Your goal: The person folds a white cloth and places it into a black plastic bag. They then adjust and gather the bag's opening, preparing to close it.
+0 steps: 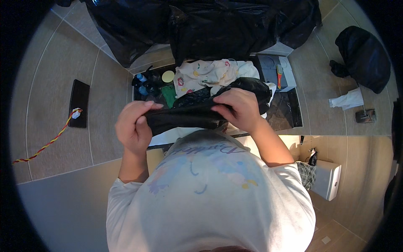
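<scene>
Between my two hands a black cloth or soft plastic piece (185,115) is stretched sideways in front of my chest. My left hand (135,124) pinches its left end between thumb and fingers. My right hand (237,107) grips the other end. Just beyond lies a crumpled black plastic bag (252,88), beside a white cloth with a fruit print (201,75) on the dark counter. A green cloth (169,95) is partly hidden behind the stretched piece.
Blue-capped bottles (141,82) and a round yellowish lid (168,76) stand at the counter's left. A brush with a red and yellow handle (279,76) lies on a grey box (269,69) at right. Black plastic sheeting (220,28) hangs behind. A black bag (363,58) hangs on the right wall.
</scene>
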Motion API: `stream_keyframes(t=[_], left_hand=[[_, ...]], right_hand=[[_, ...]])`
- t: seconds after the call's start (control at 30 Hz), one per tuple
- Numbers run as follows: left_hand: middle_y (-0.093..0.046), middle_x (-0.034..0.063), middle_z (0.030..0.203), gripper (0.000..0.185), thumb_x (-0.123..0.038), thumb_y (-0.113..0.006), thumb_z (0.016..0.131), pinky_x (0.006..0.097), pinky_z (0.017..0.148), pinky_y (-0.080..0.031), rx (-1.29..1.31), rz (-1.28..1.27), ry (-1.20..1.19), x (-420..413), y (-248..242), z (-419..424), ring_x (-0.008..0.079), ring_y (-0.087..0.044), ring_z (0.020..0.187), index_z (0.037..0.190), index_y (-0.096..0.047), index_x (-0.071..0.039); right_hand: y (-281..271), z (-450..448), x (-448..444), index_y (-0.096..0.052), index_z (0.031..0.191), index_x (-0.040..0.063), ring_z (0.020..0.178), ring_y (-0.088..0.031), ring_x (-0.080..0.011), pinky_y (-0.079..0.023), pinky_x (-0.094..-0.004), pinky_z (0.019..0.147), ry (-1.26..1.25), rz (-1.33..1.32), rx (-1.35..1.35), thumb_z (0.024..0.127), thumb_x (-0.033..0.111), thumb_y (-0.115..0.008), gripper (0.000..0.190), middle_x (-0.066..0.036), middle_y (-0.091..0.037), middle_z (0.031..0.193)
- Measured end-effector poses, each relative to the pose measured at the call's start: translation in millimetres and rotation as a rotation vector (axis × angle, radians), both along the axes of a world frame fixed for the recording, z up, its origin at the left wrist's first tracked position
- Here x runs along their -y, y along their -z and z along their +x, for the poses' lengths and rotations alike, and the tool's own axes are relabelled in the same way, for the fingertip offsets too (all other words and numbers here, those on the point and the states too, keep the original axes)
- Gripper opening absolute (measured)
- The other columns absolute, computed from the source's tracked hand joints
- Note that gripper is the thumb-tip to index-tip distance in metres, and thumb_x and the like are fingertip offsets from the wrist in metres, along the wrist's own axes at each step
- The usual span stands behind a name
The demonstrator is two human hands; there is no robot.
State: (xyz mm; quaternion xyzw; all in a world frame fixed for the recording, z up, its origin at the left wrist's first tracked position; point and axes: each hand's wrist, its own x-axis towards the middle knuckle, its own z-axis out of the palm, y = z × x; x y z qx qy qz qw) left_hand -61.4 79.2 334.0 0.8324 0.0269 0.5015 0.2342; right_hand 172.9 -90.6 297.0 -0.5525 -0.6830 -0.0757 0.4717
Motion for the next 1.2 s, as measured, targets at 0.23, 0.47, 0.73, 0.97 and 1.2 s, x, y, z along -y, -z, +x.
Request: stream_keyframes(t=[0.23,0.47,0.73,0.97,1.2], left_hand=[[-0.073,0.0152,0.087,0.025,-0.015,-0.053,0.103,0.0306,0.074,-0.053,-0.02,-0.133,-0.052,0.0,0.0,2.4,0.0234,-0.07,0.078,0.106,-0.069,0.003],[-0.073,0.0159,0.091,0.024,-0.012,-0.052,0.103,0.0286,0.076,-0.053,-0.016,-0.224,-0.114,-0.3,3.0,3.2,0.0218,-0.071,0.082,0.108,-0.069,0.004],[-0.072,0.0147,0.097,0.026,-0.015,-0.054,0.103,0.0276,0.08,-0.052,0.026,-0.269,-0.245,-2.4,-3.3,2.3,0.0195,-0.069,0.085,0.109,-0.07,0.004],[-0.072,0.0152,0.096,0.026,-0.016,-0.053,0.104,0.0275,0.079,-0.052,0.044,-0.312,-0.186,-4.8,1.8,1.9,0.0191,-0.069,0.086,0.11,-0.069,0.005],[-0.071,0.0154,0.092,0.029,-0.018,-0.05,0.105,0.0276,0.077,-0.052,0.063,-0.256,-0.119,-7.1,3.4,-0.7,0.0192,-0.069,0.083,0.109,-0.068,0.004]], right_hand=[[7.3,14.0,6.1,-0.072,0.093,0.01,0.087,-0.066,-0.0266,-0.055,-0.036,0.069,-0.029,-0.051,0.139,0.073,0.009,-0.073,0.021,-0.007,-0.069,0.102],[-8.9,-16.4,7.6,-0.07,0.097,0.009,0.107,-0.061,-0.0321,-0.049,-0.0425,0.088,0.001,-0.2,0.007,0.077,0.024,-0.079,0.026,-0.011,-0.063,0.12],[14.4,-1.1,14.6,-0.069,0.088,0.006,0.107,-0.061,-0.0315,-0.048,-0.0421,0.092,0.097,-0.208,-0.005,0.08,0.017,-0.077,0.016,-0.011,-0.065,0.115],[17.0,1.6,17.5,-0.068,0.084,0.004,0.105,-0.06,-0.0329,-0.046,-0.0421,0.091,0.086,-0.166,0.024,0.083,0.018,-0.074,0.015,-0.012,-0.065,0.113],[19.7,7.6,21.4,-0.066,0.078,0.004,0.101,-0.06,-0.0332,-0.046,-0.0424,0.088,0.086,-0.124,0.023,0.083,0.025,-0.074,0.023,-0.013,-0.065,0.111]])
